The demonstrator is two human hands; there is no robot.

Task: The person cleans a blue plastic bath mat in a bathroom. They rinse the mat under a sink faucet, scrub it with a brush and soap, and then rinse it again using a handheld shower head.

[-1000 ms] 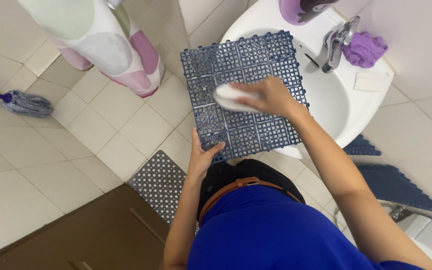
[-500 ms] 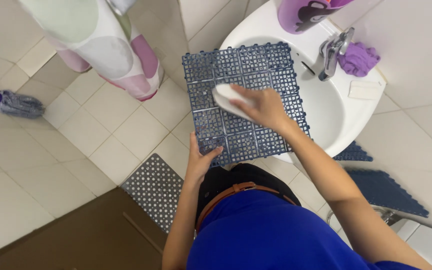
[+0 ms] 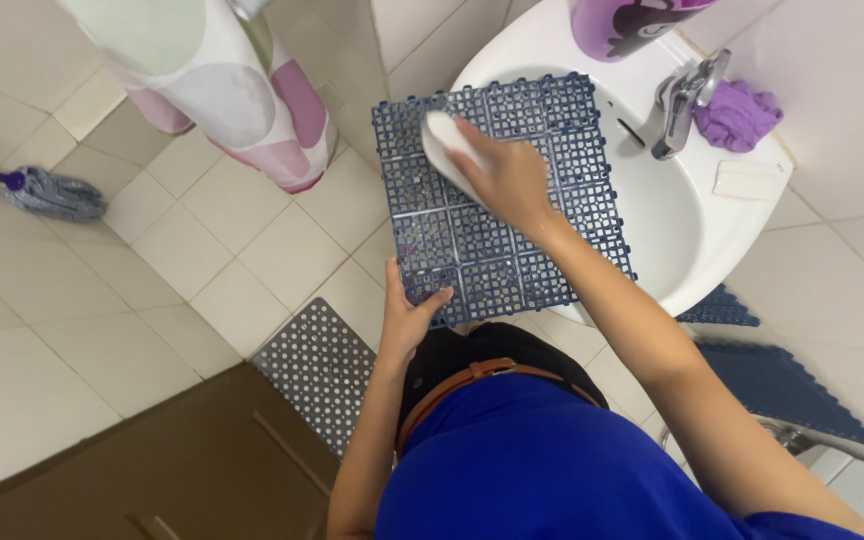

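A dark blue perforated plastic floor mat (image 3: 542, 130) lies tilted across the rim of a white sink (image 3: 672, 240). My left hand (image 3: 407, 315) grips the mat's near lower edge, thumb on top. Pressed against the mat's upper left part is a white scrubbing brush (image 3: 442, 145), held by my right hand (image 3: 507, 180), with the fingers wrapped over its back.
A chrome tap (image 3: 682, 105), a purple cloth (image 3: 737, 110), a white soap bar (image 3: 747, 180) and a purple cup (image 3: 622, 25) sit on the sink. A grey perforated mat (image 3: 322, 370) and more blue mats (image 3: 782, 385) lie on the tiled floor. A mop (image 3: 47, 192) lies left.
My right hand has slid the brush up and left across the mat, from its middle toward the far left corner. The left hand keeps its grip on the near edge.
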